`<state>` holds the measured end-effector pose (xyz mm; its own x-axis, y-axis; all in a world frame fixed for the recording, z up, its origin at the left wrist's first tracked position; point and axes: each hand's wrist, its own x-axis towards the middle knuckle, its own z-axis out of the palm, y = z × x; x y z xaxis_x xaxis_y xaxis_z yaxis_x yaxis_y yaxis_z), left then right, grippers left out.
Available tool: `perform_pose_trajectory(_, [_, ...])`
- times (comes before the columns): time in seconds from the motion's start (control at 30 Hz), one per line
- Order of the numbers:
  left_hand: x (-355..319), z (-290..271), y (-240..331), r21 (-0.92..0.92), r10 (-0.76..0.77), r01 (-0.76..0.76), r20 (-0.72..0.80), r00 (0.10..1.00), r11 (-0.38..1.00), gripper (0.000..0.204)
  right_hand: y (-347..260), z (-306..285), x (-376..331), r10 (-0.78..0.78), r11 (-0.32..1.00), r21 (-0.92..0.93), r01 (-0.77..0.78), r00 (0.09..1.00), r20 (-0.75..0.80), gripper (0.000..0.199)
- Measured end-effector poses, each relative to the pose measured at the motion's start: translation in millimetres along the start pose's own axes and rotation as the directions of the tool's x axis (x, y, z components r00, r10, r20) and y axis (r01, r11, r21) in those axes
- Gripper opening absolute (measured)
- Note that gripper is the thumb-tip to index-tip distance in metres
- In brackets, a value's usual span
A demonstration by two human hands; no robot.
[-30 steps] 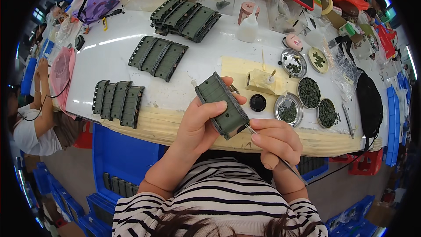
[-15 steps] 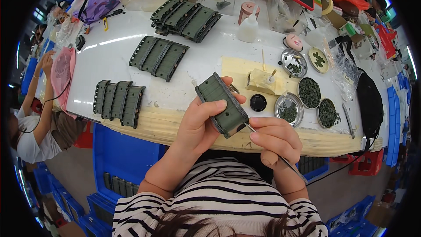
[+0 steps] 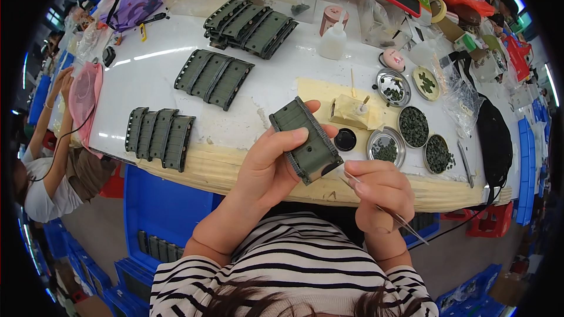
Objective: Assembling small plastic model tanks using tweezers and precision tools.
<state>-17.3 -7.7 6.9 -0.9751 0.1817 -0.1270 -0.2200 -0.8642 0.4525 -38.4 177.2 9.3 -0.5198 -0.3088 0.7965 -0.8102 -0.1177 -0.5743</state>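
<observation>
My left hand point(image 3: 271, 161) grips a dark green ribbed panel point(image 3: 311, 151) by its sides, thumb flat on its face, tilted above the table's front edge. A dark patch shows at the panel's lower corner. In my right hand point(image 3: 383, 194) a pair of thin metal tweezers point(image 3: 402, 221) is pinched; the tips are a little to the right of that corner, apart from it. Whether the tweezers hold anything is too small to tell. Just beyond the panel lies a small round black lid point(image 3: 345, 140), with a dish of small green pieces point(image 3: 385, 148) beside it.
Similar green panels point(image 3: 160, 136) lie at left, with more point(image 3: 215, 77) and a stack point(image 3: 251, 26) farther back. Tins of green bits point(image 3: 413, 126), a tape-wrapped block point(image 3: 356, 111), a white squeeze bottle point(image 3: 333, 41) and another tool point(image 3: 465, 163) stand or lie at right. Someone's arms point(image 3: 57, 103) reach in at far left.
My right hand has drawn the tweezers back to the right, away from the panel's corner. My left hand and the panel have shifted slightly right.
</observation>
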Motion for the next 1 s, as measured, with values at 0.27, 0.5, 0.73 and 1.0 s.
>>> perform_pose_trajectory(0.27, [-0.5, -3.3, 6.9, -0.404, 0.05, -0.021, 0.062, 0.997, 0.915, 0.059, -18.7, -9.6, 3.6, 0.006, 0.999, -0.041, -0.007, 1.0, -0.02, 0.014])
perform_pose_trajectory(0.5, [3.8, -5.6, 9.1, -0.732, -0.076, 0.177, 0.169, 0.983, 0.658, 0.057, -22.0, 2.2, 0.0, -0.003, 0.998, -0.062, 0.003, 1.0, 0.007, 0.034])
perform_pose_trajectory(0.73, [7.7, -1.9, 8.2, -0.704, -0.066, 0.074, 0.039, 0.997, 0.707, 0.061, -21.0, 5.5, 1.0, -0.02, 0.996, -0.089, 0.025, 0.998, 0.061, 0.05])
perform_pose_trajectory(1.0, [7.1, -1.6, 9.0, -0.682, -0.066, 0.065, 0.024, 0.998, 0.729, 0.06, -20.3, 7.7, 3.8, -0.02, 0.995, -0.095, 0.028, 0.996, 0.086, 0.05])
